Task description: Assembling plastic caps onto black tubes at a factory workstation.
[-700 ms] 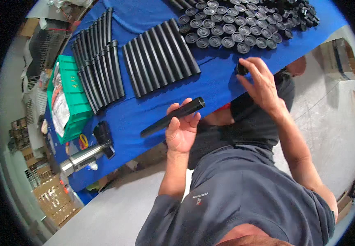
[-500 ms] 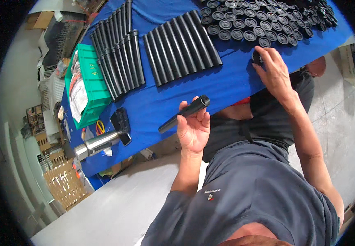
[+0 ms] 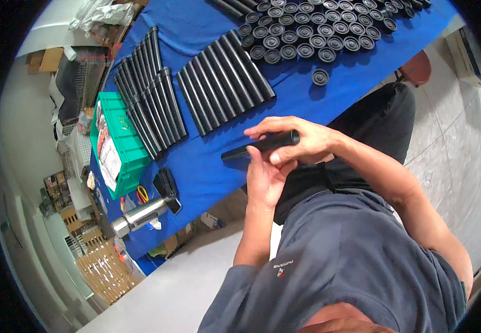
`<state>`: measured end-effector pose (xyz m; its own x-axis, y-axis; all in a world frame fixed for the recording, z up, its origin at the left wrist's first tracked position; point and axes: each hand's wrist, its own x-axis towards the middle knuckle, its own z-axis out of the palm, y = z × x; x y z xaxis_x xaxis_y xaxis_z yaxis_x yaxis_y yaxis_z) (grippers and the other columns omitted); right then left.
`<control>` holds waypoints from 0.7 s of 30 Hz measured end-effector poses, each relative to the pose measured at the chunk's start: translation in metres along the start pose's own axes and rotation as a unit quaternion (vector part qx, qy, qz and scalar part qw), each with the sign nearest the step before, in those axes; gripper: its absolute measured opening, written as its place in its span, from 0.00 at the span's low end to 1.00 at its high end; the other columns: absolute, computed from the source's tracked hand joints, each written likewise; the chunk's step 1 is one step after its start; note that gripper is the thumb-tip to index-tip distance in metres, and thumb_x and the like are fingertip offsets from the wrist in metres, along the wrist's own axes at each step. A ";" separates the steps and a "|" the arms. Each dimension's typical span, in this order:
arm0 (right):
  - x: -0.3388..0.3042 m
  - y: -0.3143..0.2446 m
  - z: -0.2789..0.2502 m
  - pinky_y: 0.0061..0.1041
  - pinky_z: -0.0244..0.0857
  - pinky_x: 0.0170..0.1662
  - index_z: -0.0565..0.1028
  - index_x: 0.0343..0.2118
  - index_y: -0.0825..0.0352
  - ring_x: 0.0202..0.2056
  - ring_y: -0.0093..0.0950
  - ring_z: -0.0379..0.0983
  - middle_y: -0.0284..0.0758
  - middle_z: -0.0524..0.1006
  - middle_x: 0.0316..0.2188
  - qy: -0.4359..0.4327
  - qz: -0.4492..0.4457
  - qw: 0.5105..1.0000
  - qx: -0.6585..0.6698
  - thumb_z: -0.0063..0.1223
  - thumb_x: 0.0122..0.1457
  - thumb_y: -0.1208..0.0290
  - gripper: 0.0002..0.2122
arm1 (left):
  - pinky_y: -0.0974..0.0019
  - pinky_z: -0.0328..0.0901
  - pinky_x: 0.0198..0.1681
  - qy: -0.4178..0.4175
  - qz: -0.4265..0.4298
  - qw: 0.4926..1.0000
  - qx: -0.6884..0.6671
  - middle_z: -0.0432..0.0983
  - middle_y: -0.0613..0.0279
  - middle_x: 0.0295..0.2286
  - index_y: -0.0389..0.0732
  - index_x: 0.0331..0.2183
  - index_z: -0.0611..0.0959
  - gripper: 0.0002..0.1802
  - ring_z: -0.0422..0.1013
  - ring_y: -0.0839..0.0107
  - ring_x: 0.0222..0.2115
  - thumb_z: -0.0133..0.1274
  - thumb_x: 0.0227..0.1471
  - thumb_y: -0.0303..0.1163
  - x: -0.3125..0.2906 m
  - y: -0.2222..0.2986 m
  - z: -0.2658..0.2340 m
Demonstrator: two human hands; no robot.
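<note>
A black tapered tube [image 3: 261, 147] is held above the near edge of the blue-covered table. My left hand [image 3: 268, 176] grips it from below, with the thumb up along its side. My right hand [image 3: 309, 140] wraps round it near its wider right end, and some of its fingers are hidden behind the tube. Beyond my right hand, a single round black ringed cap [image 3: 320, 76] stands apart on the cloth. Past it, several like caps [image 3: 318, 41] are packed close together at the table's far side.
Black tubes lie side by side in a middle group [image 3: 225, 83] and a left group [image 3: 152, 100]. Left of these is a green crate [image 3: 132, 133] holding papers. A steel cylinder [image 3: 140, 217], a black object [image 3: 167, 190] and yellow-handled scissors [image 3: 142, 193] lie at the near left.
My right hand has let go of the round cap at the table and come left and nearer, onto the tube. My left hand still holds the tube. The whole view has shifted.
</note>
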<state>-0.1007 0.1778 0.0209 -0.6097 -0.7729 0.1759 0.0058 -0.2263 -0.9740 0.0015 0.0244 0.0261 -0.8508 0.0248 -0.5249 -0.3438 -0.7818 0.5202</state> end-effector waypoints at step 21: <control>-0.001 0.010 -0.007 0.24 0.67 0.48 0.78 0.44 0.70 0.39 0.21 0.74 0.32 0.80 0.35 0.050 0.070 0.952 0.293 0.64 0.50 0.75 0.17 | 0.69 0.67 0.41 0.015 0.035 0.692 0.721 0.76 0.63 0.33 0.35 0.39 0.76 0.17 0.72 0.75 0.33 0.64 0.47 0.25 -0.001 0.090 -0.006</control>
<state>-0.1054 0.1806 0.0098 -0.6423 -0.7664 0.0068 0.5162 -0.4391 -0.7353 -0.0264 -0.0494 0.0694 -0.8841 -0.0122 -0.4672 -0.3604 0.6541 0.6650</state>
